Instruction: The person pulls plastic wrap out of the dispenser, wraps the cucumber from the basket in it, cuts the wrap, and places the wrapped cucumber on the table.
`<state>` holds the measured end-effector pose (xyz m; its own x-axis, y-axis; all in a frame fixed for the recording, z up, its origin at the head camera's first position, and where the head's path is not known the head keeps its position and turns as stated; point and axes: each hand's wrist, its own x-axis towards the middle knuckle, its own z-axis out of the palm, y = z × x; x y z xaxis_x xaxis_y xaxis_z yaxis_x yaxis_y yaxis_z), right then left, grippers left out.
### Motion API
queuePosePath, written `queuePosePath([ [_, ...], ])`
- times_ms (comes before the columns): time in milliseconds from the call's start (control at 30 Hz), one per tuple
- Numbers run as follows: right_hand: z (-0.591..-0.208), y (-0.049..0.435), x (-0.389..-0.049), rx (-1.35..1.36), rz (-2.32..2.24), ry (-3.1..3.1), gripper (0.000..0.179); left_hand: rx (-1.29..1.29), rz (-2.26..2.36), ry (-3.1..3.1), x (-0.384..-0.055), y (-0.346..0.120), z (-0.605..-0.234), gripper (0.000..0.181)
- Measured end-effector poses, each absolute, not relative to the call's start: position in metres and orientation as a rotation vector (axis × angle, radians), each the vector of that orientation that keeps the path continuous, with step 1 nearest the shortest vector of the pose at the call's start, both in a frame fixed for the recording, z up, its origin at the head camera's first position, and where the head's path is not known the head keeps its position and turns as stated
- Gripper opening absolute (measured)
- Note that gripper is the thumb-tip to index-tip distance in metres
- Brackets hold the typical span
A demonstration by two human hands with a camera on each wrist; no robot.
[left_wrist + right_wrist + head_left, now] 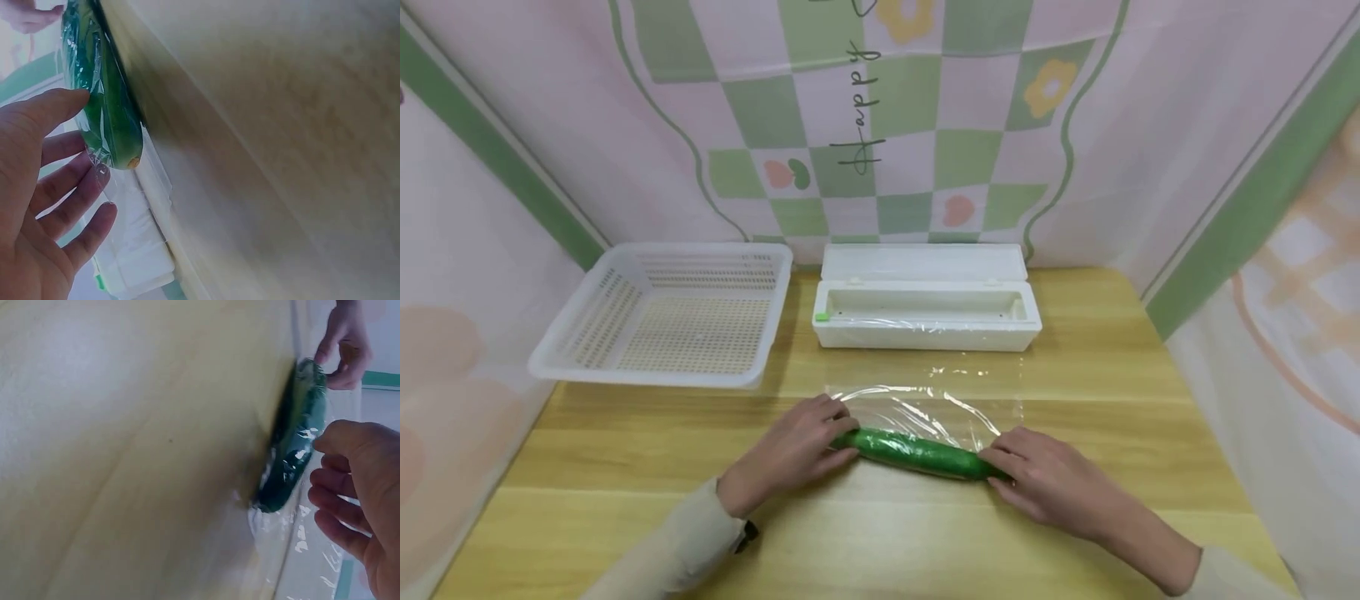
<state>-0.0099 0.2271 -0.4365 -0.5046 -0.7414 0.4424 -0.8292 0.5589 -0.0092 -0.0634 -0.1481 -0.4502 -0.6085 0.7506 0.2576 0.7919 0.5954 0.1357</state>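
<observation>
A long green cucumber point(917, 454) lay on the wood-grained desk point(865, 550), in front of a white box point(928, 337) and slightly aslant, its right end nearer the person. Clear film point(925, 408), creased and shiny, clung around the cucumber and stretched flat over the desk towards the box, its sheen also showing along the box's front edge.

The left hand point(805, 442) held the cucumber's left end between thumb and fingers; in the left wrist view the thumb touched the film-covered skin while the other fingers curved loosely with gaps between them, the little finger farthest out. The right hand point(1048, 479) held the opposite end, its thumb against the wrapped side and its other fingers curled close together.

The box stood with its lid point(923, 262) raised at the back, its long hollow in view and a small green tab point(822, 317) at the left front corner. Left of it sat a white slotted basket point(647, 379), near the box but apart from it. Behind them hung a pink-and-green checked cloth point(850, 100) with the word "Happy" running sideways
</observation>
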Motion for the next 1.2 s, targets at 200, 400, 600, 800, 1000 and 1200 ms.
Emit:
queuePosePath([
  [200, -0.443, 0.22, -0.01, 1.201, 0.248, -2.491, 0.046, -1.313, -0.347, -2.652, -0.06, -0.148, -0.451, 0.032],
  [400, -0.443, 0.218, -0.015, 1.2, 0.259, -2.534, 0.047, -1.295, -0.366, -2.722, -0.055, -0.147, -0.448, 0.031],
  [600, -0.443, 0.219, -0.017, 1.256, 0.283, -2.551, 0.043, -1.286, -0.421, -2.785, -0.053, -0.15, -0.445, 0.033],
  [800, -0.443, 0.22, -0.019, 1.287, 0.301, -2.576, 0.039, -1.28, -0.434, -2.845, -0.052, -0.151, -0.443, 0.04],
  [1000, -0.437, 0.223, -0.022, 1.287, 0.362, -2.744, 0.038, -1.236, -0.494, -2.934, -0.053, -0.15, -0.44, 0.04],
  [1200, -0.432, 0.226, -0.023, 1.297, 0.395, -2.829, 0.058, -1.215, -0.549, -3.0, -0.056, -0.149, -0.44, 0.037],
])
